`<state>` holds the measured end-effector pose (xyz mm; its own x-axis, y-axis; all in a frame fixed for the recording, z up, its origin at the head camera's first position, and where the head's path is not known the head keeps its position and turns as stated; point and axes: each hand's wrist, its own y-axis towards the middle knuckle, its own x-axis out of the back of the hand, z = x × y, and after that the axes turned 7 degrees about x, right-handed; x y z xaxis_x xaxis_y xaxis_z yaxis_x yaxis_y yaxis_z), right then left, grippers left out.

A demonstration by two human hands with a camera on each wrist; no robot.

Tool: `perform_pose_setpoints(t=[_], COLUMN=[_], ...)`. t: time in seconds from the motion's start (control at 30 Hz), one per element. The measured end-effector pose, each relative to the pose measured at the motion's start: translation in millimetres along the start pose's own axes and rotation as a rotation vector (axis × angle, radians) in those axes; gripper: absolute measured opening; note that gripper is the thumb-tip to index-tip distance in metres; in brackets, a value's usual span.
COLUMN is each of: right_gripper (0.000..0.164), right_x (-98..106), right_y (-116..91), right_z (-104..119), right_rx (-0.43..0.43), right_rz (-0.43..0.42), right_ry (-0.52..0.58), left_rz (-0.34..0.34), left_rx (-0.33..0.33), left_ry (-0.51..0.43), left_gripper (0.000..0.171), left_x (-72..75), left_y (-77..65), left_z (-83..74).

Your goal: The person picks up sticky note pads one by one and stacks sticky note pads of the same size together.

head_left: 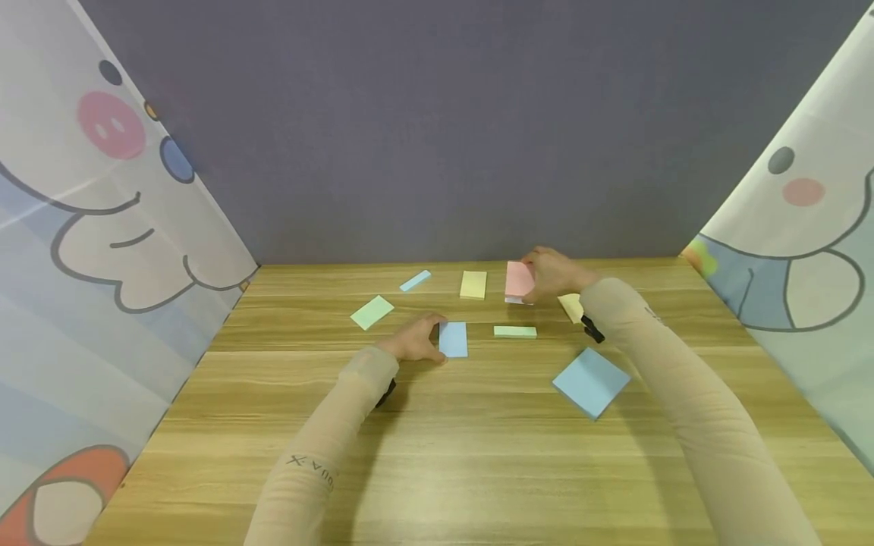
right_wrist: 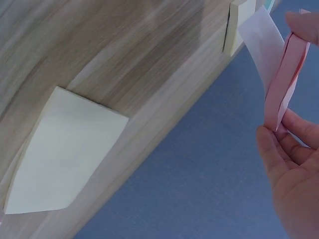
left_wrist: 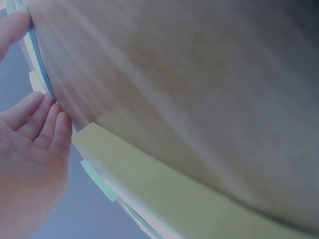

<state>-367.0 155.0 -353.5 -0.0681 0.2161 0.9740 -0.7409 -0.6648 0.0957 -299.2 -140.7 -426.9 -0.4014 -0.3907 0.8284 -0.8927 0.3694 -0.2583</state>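
Note:
Near the middle of the table, my left hand [head_left: 415, 339] holds a light-blue sticky note pad [head_left: 454, 340] by its edges. The left wrist view shows the thumb at one end of that pad [left_wrist: 41, 57] and the fingers at the other. Toward the back, my right hand [head_left: 551, 273] grips a pink sticky note pad [head_left: 519, 279] between thumb and fingers. In the right wrist view the pink pad [right_wrist: 286, 79] is off the table, with a pale sheet [right_wrist: 261, 40] hanging away from it.
Around the hands lie a yellow pad [head_left: 473, 285], another yellow pad [head_left: 571, 307] partly behind the right sleeve, a green pad [head_left: 372, 312], a narrow green pad [head_left: 515, 332], a narrow blue pad [head_left: 415, 280] and a large blue pad [head_left: 591, 382]. A grey wall [head_left: 437, 136] stands behind.

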Motion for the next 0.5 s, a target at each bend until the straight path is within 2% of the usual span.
perform_pose_setpoints(t=[0.23, 0.5], right_gripper=[0.073, 0.075], right_x=[2.6, 1.2], right_y=[1.9, 2.3], right_z=[12.3, 19.4], right_rx=[0.007, 0.007], right_rz=[0.026, 0.034], right_ry=[0.010, 0.037], left_rz=[0.008, 0.008], left_rx=[-0.001, -0.007], left_ry=[-0.029, -0.010], left_gripper=[0.081, 0.081], left_x=[-0.1, 1.3], left_y=[1.2, 1.4], left_z=[2.5, 2.8])
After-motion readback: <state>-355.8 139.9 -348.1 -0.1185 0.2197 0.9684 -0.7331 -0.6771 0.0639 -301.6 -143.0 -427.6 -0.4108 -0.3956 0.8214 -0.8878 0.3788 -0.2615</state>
